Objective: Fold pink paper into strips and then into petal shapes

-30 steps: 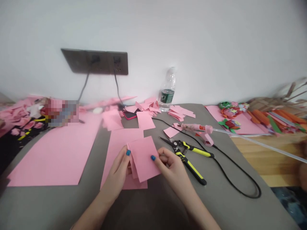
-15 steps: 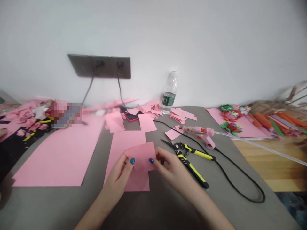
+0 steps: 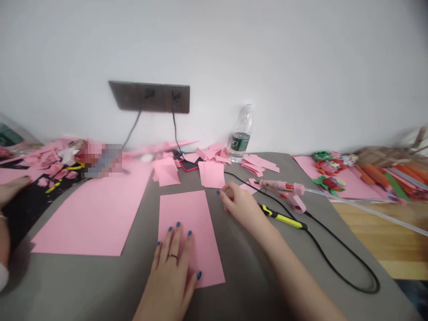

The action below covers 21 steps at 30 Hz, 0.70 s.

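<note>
A rectangular sheet of pink paper (image 3: 207,249) lies on the grey table in front of me, slightly turned. My left hand (image 3: 170,263) rests flat on its lower left part, fingers spread, a thin ring on one of them. Off the sheet's upper right side, my right hand (image 3: 239,203) hovers with loosely bent fingers and no paper visible in them. Just beyond its fingertips is a small stack of pink paper squares (image 3: 212,174). Yellow-and-black handled pliers (image 3: 284,218) lie partly hidden behind my right forearm. A pink glue gun (image 3: 290,191) lies to the right.
A large pink sheet (image 3: 93,218) lies at left, near another person's hand (image 3: 11,189). Paper pieces, a phone (image 3: 189,166) and a water bottle (image 3: 240,136) stand or lie along the wall. The glue gun's black cord (image 3: 361,263) loops rightward. Paper flowers (image 3: 331,167) lie far right.
The pink square held between both hands has left them. My left hand has flattened onto the sheet, which has turned. My right hand has moved up toward the small stack.
</note>
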Tool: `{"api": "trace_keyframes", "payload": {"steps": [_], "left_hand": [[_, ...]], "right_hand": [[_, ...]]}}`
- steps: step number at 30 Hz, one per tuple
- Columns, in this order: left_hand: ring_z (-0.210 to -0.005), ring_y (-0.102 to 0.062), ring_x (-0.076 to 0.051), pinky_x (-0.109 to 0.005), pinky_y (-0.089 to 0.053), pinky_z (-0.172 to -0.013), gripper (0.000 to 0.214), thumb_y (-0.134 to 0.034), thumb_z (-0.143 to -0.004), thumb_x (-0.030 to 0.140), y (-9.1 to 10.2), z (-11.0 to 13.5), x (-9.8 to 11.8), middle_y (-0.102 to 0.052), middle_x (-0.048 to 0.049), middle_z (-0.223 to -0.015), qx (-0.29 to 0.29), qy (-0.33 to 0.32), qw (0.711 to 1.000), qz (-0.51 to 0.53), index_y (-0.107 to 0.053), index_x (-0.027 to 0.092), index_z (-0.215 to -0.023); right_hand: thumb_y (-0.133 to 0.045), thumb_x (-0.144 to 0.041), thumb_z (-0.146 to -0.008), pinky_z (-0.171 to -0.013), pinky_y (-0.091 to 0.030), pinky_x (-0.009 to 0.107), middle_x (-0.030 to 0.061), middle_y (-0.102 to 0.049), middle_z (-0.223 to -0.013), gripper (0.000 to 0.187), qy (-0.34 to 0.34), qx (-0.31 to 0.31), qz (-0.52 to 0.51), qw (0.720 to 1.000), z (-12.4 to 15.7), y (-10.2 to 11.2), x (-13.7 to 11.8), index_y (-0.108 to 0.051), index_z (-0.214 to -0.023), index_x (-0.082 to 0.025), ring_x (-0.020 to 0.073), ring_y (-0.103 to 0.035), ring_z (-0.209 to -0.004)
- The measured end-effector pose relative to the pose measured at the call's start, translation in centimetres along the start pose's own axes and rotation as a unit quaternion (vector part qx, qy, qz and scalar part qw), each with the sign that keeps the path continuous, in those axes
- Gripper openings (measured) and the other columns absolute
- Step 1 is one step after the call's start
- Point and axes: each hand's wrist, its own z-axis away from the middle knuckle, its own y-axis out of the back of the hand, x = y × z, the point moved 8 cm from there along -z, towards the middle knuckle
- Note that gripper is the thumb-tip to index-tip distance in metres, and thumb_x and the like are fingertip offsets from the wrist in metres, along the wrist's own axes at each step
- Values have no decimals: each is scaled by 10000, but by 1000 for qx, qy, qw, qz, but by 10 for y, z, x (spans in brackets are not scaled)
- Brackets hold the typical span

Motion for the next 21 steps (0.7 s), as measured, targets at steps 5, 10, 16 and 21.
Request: {"api": "trace_keyframes", "payload": {"steps": [5,10,16,21], "left_hand": [[-1176,-644,-332,-415,-570,-885,605,-545,-907,296,14,5,10,-615,-159,-1420,-34,-55,993,97,-439,207,-1496],[-1340,-521,-380,-557,-495,-1021,498,-447,-971,296,16,-28,-27,-524,-192,-1500,-23,61,995,80,-509,136,-1439],[-1465,-356,-396,-672,-370,-1101,599,-365,-1033,388,-11,-41,-32,-381,-247,-1579,-68,61,995,39,-375,36,-1518],[-1487,-334,-330,-583,-387,-1136,611,-342,-1052,423,-12,-46,-11,-348,-207,-1603,-102,-30,990,89,-304,91,-1563]], "right_hand": [[-557,-259,-818,-740,-504,337,70,-718,-947,191,28,-30,-63,997,42,-27,-3,-617,-995,-216,221,-666,-821],[-568,-328,-815,-863,-539,401,143,-651,-1238,372,13,-42,-145,988,49,-41,4,-586,-1166,-205,247,-658,-1027],[-568,-390,-824,-673,-551,342,167,-717,-1127,457,-32,-89,-230,969,53,-47,8,-532,-1223,-169,220,-709,-814],[-611,-343,-801,-582,-443,284,29,-687,-721,223,-3,-55,-125,991,57,-40,13,-673,-937,-178,185,-599,-630]]}}
